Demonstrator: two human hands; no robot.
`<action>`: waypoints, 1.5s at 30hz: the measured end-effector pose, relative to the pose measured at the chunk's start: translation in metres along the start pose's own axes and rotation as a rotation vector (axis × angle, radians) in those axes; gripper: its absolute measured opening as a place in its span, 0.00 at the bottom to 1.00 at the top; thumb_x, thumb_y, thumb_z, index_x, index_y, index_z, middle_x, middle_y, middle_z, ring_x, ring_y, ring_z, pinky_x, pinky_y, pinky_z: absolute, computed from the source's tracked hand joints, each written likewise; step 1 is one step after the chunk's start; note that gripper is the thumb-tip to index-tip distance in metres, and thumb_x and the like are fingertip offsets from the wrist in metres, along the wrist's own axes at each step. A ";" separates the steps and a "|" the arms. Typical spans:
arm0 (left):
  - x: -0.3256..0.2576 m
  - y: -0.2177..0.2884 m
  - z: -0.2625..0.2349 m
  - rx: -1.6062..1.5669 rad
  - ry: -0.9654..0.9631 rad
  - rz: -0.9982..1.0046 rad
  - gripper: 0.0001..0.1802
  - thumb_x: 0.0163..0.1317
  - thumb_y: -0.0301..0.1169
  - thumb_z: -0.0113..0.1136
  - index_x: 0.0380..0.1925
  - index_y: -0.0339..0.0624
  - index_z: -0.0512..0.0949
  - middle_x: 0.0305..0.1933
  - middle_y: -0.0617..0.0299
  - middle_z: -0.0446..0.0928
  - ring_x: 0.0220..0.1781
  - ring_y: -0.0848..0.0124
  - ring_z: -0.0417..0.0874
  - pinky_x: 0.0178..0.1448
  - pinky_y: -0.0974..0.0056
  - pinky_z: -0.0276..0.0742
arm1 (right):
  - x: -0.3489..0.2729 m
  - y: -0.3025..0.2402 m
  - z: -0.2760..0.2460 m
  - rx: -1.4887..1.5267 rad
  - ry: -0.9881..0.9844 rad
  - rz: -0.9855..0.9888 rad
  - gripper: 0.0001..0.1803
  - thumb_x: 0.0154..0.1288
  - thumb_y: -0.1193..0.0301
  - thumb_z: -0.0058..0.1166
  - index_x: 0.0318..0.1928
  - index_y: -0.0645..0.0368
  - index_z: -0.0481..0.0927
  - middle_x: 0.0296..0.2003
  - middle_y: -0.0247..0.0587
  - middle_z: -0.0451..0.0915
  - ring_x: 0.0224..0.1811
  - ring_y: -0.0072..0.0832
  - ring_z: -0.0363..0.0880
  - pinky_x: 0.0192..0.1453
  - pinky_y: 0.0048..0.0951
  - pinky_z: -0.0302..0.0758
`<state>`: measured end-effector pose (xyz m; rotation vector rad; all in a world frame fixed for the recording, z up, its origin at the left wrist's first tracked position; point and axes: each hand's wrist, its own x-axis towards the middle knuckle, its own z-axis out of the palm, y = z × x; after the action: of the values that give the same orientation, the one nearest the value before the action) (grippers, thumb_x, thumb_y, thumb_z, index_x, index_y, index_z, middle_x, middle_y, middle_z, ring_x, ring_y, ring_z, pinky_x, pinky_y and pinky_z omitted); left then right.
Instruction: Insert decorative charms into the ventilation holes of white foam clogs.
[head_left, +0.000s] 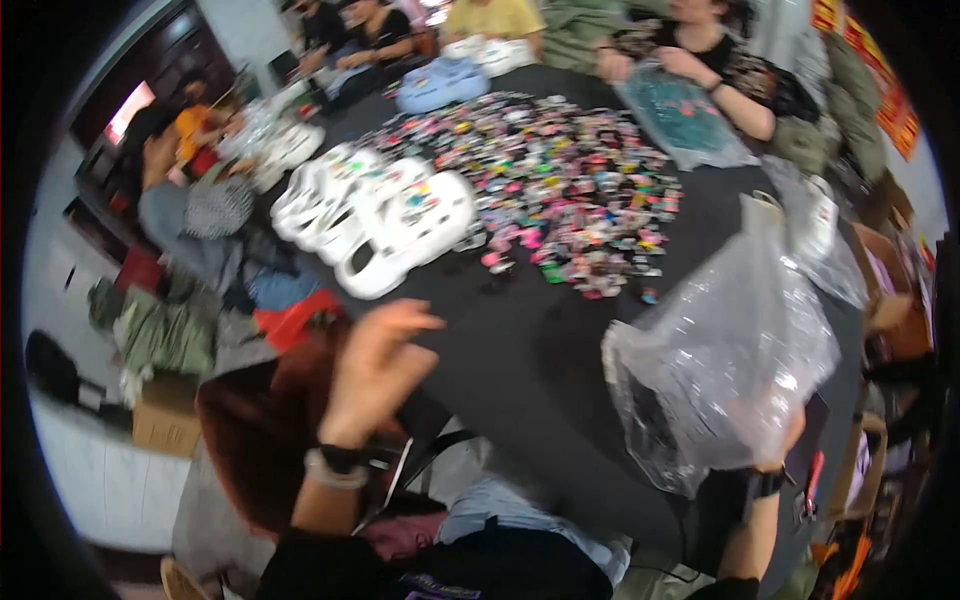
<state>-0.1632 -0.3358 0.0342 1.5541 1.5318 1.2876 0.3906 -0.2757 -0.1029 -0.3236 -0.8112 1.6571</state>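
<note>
My left hand [378, 365] hovers at the table's near left edge, its fingers and thumb apart with nothing between them. A clear plastic bag [735, 345] rises over the right side of the table. Gripping its lower right part is my right hand [793, 432], mostly hidden behind the film. Just beyond my left hand stand several white clogs [425, 215] with holes and small coloured charms. Beside them spreads a large heap of small colourful shoe charms [560, 180]. The picture is blurred, so single charms are hard to make out.
Blue clogs [442, 84] and another white pair [490, 55] lie at the far side. A person across the table handles a bag with teal contents [685, 115]. Other people sit along the far and left sides. Cardboard boxes [890, 275] stand at the right.
</note>
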 end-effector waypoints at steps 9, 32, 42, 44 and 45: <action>-0.046 -0.038 0.115 -1.519 -0.912 -0.511 0.32 0.77 0.49 0.30 0.68 0.36 0.57 0.61 0.46 0.71 0.60 0.54 0.76 0.65 0.55 0.72 | -0.039 0.047 -0.061 0.054 -0.035 0.160 0.27 0.70 0.58 0.42 0.61 0.66 0.69 0.52 0.48 0.78 0.52 0.40 0.78 0.57 0.41 0.75; -0.039 -0.004 0.048 -1.104 0.149 -0.250 0.18 0.75 0.42 0.44 0.44 0.36 0.73 0.39 0.54 0.80 0.34 0.68 0.83 0.37 0.63 0.81 | 0.020 -0.039 0.156 -0.806 -0.007 0.142 0.52 0.65 0.35 0.43 0.70 0.70 0.56 0.56 0.56 0.76 0.55 0.38 0.78 0.58 0.36 0.74; -0.066 0.031 0.029 -1.191 0.089 -0.013 0.24 0.72 0.42 0.50 0.42 0.24 0.76 0.46 0.43 0.80 0.46 0.57 0.84 0.53 0.55 0.79 | 0.034 -0.010 0.203 -0.872 0.248 -0.189 0.11 0.73 0.67 0.51 0.40 0.62 0.79 0.36 0.32 0.81 0.37 0.17 0.76 0.43 0.21 0.71; -0.067 0.018 0.021 -1.028 0.112 0.101 0.27 0.74 0.46 0.43 0.49 0.28 0.73 0.45 0.47 0.80 0.48 0.60 0.82 0.54 0.56 0.76 | 0.035 -0.002 0.203 -0.939 0.254 -0.318 0.11 0.74 0.67 0.49 0.41 0.63 0.80 0.39 0.35 0.81 0.40 0.19 0.76 0.45 0.22 0.71; -0.064 0.018 0.020 -0.896 0.148 0.129 0.24 0.74 0.43 0.44 0.49 0.28 0.73 0.46 0.47 0.80 0.48 0.60 0.82 0.55 0.57 0.76 | 0.035 0.004 0.201 -0.937 0.255 -0.310 0.11 0.74 0.67 0.49 0.41 0.63 0.80 0.39 0.35 0.81 0.40 0.19 0.76 0.45 0.22 0.71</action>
<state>-0.1289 -0.3960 0.0293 0.9808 0.7231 1.8411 0.2556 -0.3095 0.0468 -0.9776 -1.3257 0.8349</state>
